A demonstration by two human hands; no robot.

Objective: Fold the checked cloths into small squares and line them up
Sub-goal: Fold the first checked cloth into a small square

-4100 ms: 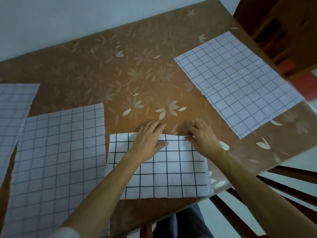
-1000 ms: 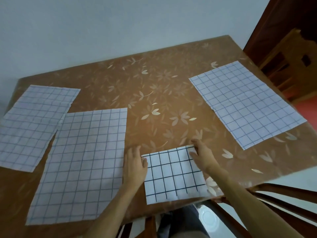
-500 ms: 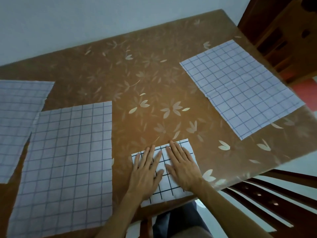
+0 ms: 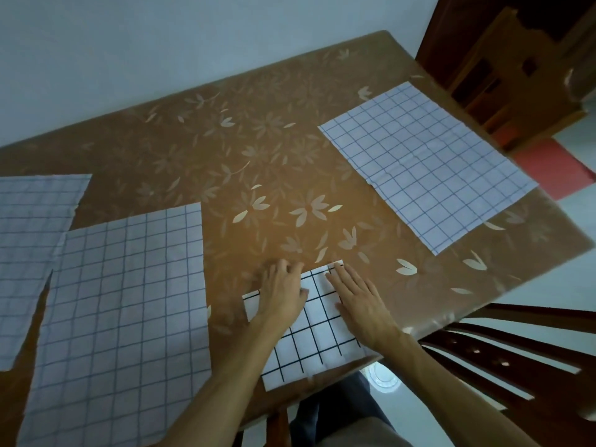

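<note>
A white cloth with bold black checks, folded small (image 4: 317,341), lies at the near edge of the brown flowered table (image 4: 245,162). My left hand (image 4: 282,293) rests flat on its far left part, fingertips past the far edge onto the table. My right hand (image 4: 359,300) lies flat on its right side, fingers spread. Three unfolded checked cloths lie flat: one to the left (image 4: 122,321), one at the far left edge of view (image 4: 29,253), one at the right (image 4: 425,162).
A dark wooden chair back (image 4: 503,359) stands at the table's near right corner. Wooden furniture (image 4: 516,66) stands beyond the table's far right corner. A pale wall runs behind the table.
The black-checked cloth went from a wide rectangle to a smaller folded piece. Over the last second both hands came from its sides onto its top, then slid toward its far edge.
</note>
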